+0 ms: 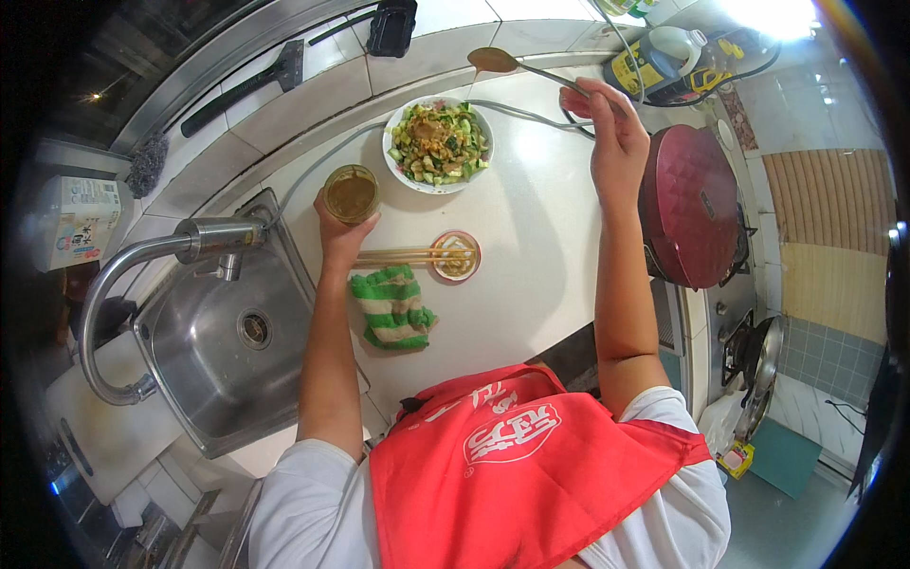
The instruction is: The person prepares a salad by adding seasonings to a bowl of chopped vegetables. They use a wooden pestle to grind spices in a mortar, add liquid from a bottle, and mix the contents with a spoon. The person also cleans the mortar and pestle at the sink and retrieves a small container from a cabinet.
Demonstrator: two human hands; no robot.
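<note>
My left hand [343, 231] is closed around a glass jar [352, 194] of brown sauce, left of a white bowl [438, 145]. The bowl holds chopped green vegetables [455, 153] topped with brown sauce. Raised above the counter on the right, my right hand [613, 131] grips the handle of a metal spoon [493, 60]. The spoon's bowl is coated in brown sauce, and a thin strand hangs from it towards the vegetables. A sauce-smeared jar lid [456, 256] lies nearer to me, with wooden chopsticks [398, 256] resting on it. Beside them is a green-and-white striped cloth [392, 307].
A steel sink [227, 341] with a curved faucet [114, 284] is at the left. A dark red lidded pan [693, 206] stands on the stove at the right. Large bottles [643, 67] are at the back right, and a grey cable [526, 112] runs behind the bowl.
</note>
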